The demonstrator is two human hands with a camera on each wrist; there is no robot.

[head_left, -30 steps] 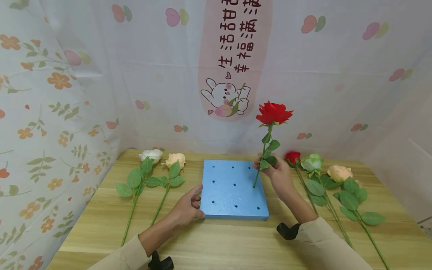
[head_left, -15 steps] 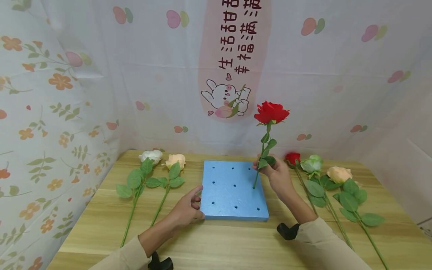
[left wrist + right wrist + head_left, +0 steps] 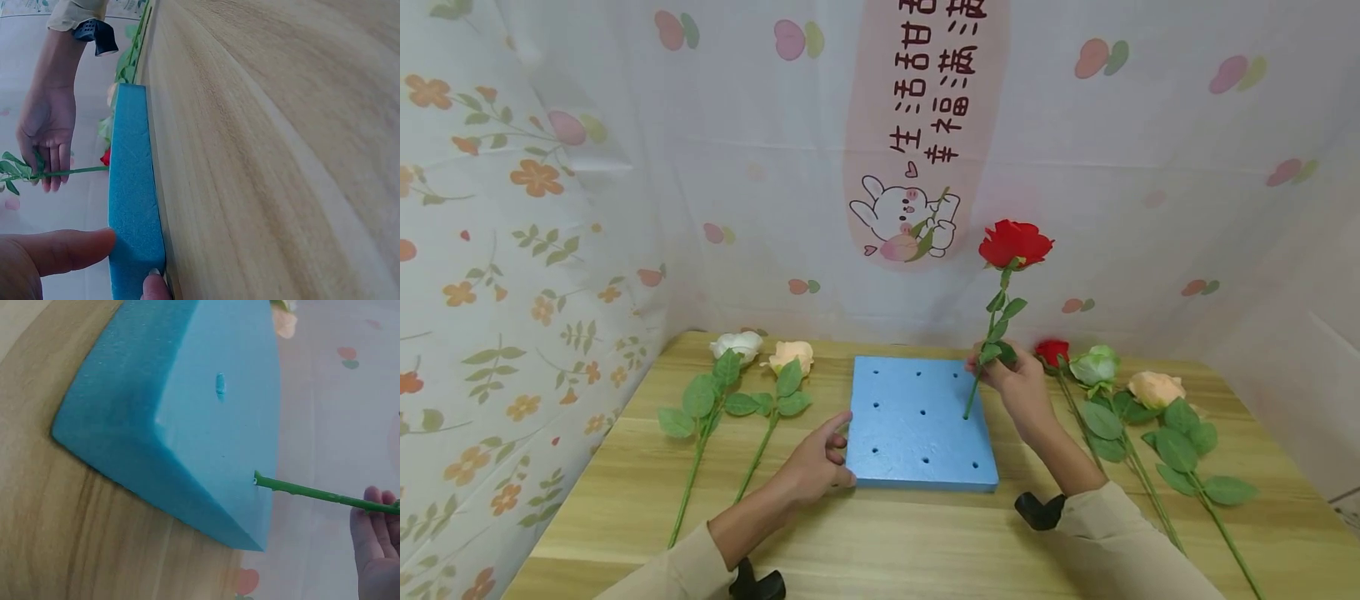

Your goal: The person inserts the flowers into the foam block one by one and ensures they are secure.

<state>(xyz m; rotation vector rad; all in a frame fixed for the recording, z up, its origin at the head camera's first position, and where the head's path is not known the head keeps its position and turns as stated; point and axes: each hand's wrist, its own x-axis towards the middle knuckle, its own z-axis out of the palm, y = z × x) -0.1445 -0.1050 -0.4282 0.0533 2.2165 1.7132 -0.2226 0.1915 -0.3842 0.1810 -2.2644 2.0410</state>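
My right hand (image 3: 1021,390) pinches the leafy green stem of an upright red rose (image 3: 1015,243). The stem's lower end meets the blue foam board (image 3: 902,433) at the middle hole of its right side; how deep it sits I cannot tell. In the right wrist view that green stem (image 3: 312,493) slants from the board to the fingers. Against the board's left edge lies my left hand (image 3: 811,463), its thumb and fingers holding the near-left part. From the left wrist, the thumb (image 3: 75,250) touches the upper edge and a fingertip (image 3: 155,289) the lower.
On the wooden table (image 3: 917,550), a white rose (image 3: 736,347) and a peach rose (image 3: 792,358) lie left of the board. To its right lie a red rose (image 3: 1052,352), a green-white rose (image 3: 1095,365) and a peach rose (image 3: 1154,388). A printed cloth (image 3: 760,150) hangs behind.
The held rose's bloom tips slightly left, then back to the right and a little higher, while its stem end stays at the same hole. My left hand stays at the board's edge.
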